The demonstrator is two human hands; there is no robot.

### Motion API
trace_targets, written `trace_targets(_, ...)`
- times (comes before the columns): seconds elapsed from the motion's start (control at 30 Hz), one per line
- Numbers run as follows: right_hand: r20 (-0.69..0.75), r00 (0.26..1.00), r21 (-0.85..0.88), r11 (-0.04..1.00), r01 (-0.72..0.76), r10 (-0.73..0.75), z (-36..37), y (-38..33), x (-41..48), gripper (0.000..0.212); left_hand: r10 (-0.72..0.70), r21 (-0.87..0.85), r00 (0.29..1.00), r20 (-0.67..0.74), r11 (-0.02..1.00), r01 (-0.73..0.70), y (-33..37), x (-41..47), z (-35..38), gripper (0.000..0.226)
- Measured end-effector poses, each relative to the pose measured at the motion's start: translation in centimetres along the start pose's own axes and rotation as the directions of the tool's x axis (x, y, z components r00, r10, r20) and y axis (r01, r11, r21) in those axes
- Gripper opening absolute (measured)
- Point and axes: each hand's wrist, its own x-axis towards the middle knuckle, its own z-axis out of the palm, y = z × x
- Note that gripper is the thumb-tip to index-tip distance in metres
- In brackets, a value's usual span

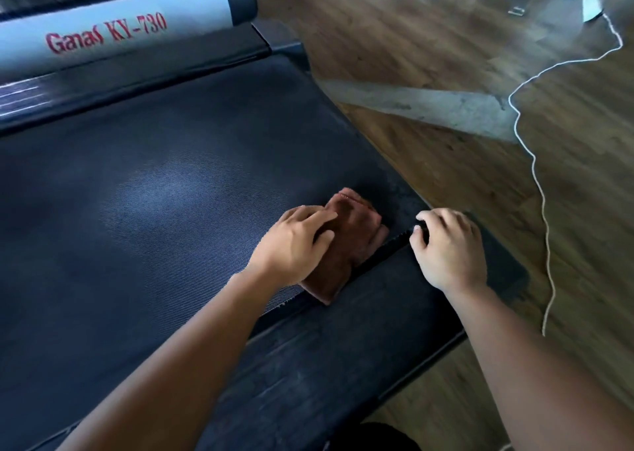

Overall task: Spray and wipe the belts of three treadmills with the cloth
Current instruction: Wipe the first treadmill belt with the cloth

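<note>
Head view: left hand (295,244) lies flat on a folded brown cloth (353,224), fingers nearly straight and a little spread, pressing, not pinching. Most of the cloth shows past the fingertips; the rest is under the palm. Flat hand likely gives even pressure across the fold for wiping.

The cloth sits on the treadmill belt (154,193) at its right margin, touching the inner edge of the right side rail (343,354). Looks like an edge pass, picking up grime where belt meets rail.

Right hand (449,248) is on the side rail just beside the cloth, apart from it. Fingers bent, fingertips at the rail's inner lip. Cannot tell whether they pinch that lip or only rest there. Probably a brace for the lean over the deck.

Beyond the left fingertips the belt runs up to the silver motor cover (103,32), lettered "Ganas KY-730". A paler sheen on the belt left of the left-hand fingers may be spray or just light; unclear.

Right of the right-hand fingers is wood floor (429,39) with a white cord (535,162) trailing loose, well apart from both hands.

No spray bottle in view. Only one treadmill shows, so progress across the three cannot be judged.
</note>
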Motion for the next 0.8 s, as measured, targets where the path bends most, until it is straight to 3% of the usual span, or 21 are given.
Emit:
trace_targets(0.13,-0.039,0.999,-0.045,0.998,0.037,-0.039,-0.1,-1.5,-0.1,0.019,-0.064,0.007,0.997,-0.032,0.998,0.064,-1.4,-1.6,-1.4,0.038)
trace_targets(0.3,0.027,0.998,0.125,0.991,-0.056,0.053,-1.2,-9.5,0.1,0.027,-0.147,0.02,0.987,-0.066,0.989,0.149,-3.2,-3.8,-3.1,0.044)
trace_targets(0.43,0.144,0.969,0.09,0.972,-0.217,0.202,-1.6,-15.8,0.0,0.054,-0.186,0.025,0.978,-0.097,0.982,0.189,-4.4,-5.7,-4.4,0.043)
trace_targets(0.57,0.296,0.892,0.036,0.929,-0.369,0.342,-1.2,-19.0,-0.1,0.08,-0.223,0.028,0.966,-0.13,0.973,0.228,-5.9,-7.3,-5.5,0.043)
trace_targets(0.7,0.321,0.887,-0.006,0.937,-0.35,0.334,-0.3,-20.6,-1.0,0.069,-0.274,0.037,0.95,-0.149,0.959,0.282,-7.5,-9.0,-6.0,0.042)
trace_targets(0.8,0.304,0.933,0.062,0.973,-0.22,0.192,0.1,-21.0,-1.4,0.061,-0.292,0.077,0.943,-0.157,0.949,0.307,-9.1,-10.3,-6.2,0.041)
